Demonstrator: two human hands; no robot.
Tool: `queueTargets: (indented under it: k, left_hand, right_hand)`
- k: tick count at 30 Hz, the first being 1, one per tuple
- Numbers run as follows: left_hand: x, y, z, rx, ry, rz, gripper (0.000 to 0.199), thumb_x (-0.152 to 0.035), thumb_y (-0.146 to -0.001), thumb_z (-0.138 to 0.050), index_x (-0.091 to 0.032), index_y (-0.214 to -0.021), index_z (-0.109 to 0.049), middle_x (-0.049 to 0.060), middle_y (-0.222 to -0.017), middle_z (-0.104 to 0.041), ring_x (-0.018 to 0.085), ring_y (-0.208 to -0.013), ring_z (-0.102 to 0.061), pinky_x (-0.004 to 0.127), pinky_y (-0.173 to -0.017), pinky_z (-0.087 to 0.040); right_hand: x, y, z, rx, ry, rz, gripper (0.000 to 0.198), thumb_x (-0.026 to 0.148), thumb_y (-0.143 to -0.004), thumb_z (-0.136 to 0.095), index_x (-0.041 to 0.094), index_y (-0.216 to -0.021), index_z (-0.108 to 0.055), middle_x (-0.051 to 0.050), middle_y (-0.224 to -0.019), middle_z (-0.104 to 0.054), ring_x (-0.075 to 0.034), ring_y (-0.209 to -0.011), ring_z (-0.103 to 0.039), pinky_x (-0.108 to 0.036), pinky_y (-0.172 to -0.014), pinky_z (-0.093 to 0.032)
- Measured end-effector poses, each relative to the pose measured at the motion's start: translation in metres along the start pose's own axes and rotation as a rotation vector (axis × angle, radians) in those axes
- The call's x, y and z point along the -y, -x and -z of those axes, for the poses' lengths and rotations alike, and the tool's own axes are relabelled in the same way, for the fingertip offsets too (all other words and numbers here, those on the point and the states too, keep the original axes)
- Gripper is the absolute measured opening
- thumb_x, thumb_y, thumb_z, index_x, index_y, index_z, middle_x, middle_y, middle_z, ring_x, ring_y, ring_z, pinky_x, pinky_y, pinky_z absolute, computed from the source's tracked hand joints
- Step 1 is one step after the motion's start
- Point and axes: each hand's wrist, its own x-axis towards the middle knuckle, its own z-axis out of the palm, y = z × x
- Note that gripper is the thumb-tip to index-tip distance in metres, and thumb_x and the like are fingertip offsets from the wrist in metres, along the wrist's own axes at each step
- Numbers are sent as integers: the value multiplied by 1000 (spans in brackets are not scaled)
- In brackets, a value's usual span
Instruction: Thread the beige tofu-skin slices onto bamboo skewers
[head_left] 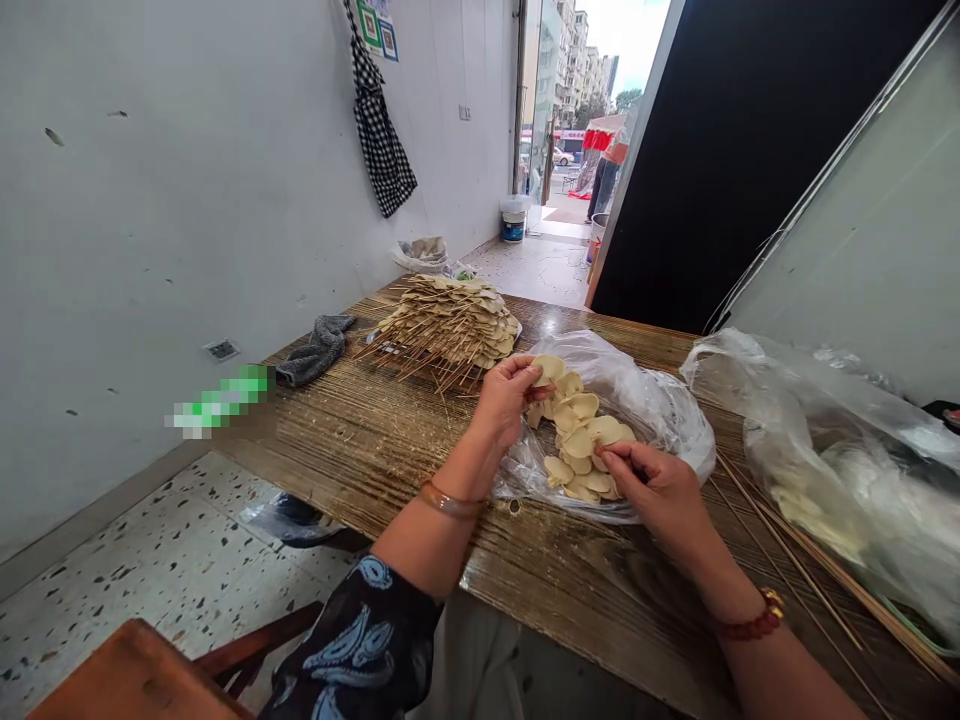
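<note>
My left hand [504,402] pinches a thin, pale, round slice [548,371] between thumb and fingers. My right hand [660,492] has its thumb and fingertips closed on the edge of another pale slice [611,431]. Both hands are over a heap of similar beige slices [576,450] lying on an opened clear plastic bag [667,410]. Beyond my left hand, a large pile of skewered slices [457,315] rests with its thin sticks pointing toward me. Loose bamboo skewers [806,570] lie on the table to the right of my right hand.
The wooden table [360,440] carries a dark grey cloth [316,350] at its left edge. At right lies a bulky clear bag [862,470] with pale contents. A small bag [424,252] sits behind the pile. A wooden stool [135,675] stands at lower left.
</note>
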Motion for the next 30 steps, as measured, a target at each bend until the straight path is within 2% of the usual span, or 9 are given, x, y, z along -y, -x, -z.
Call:
queueTargets:
  k: [7,12,21,24,30]
  left_hand:
    - [0,0,1,-14,95,78,19,-20,-69,-72,-13,-82,-61,1,-69,-66,11,-54,-63,21,-53,-50]
    - [0,1,0,-11,118,137,14,-17,-71,-70,-13,-79,-59,2,-68,-66,11,-55,-64,21,-55,-51]
    - [2,4,-5,-4,115,118,17,-16,-68,-73,-14,-78,-58,0,-69,-65,10,-55,-63,21,-55,-51]
    - [2,5,-6,-11,86,71,22,-19,-64,-77,-13,-76,-59,0,-69,-64,9,-56,-61,22,-58,-52]
    - [5,4,-6,11,-13,-99,33,-30,-57,-82,-14,-75,-60,-1,-70,-64,10,-61,-60,25,-63,-53]
  right_hand:
    - [-3,0,0,-26,11,20,28,38,-88,-53,18,-84,-71,-4,-77,-71,-18,-69,-63,-26,-61,-47]
    - [-3,0,-2,-42,19,23,28,39,-87,-53,18,-84,-71,-4,-75,-71,-18,-67,-63,-25,-59,-47]
    - [-7,1,-4,-54,27,12,30,40,-88,-52,18,-87,-72,-5,-77,-72,-18,-66,-63,-26,-60,-47]
    - [-8,2,-5,-49,15,-6,31,41,-88,-52,18,-88,-72,-5,-78,-72,-18,-67,-63,-26,-60,-47]
    - [-3,1,-4,-61,-8,-52,32,42,-87,-53,16,-87,-73,-3,-67,-68,-16,-62,-60,-24,-52,-42]
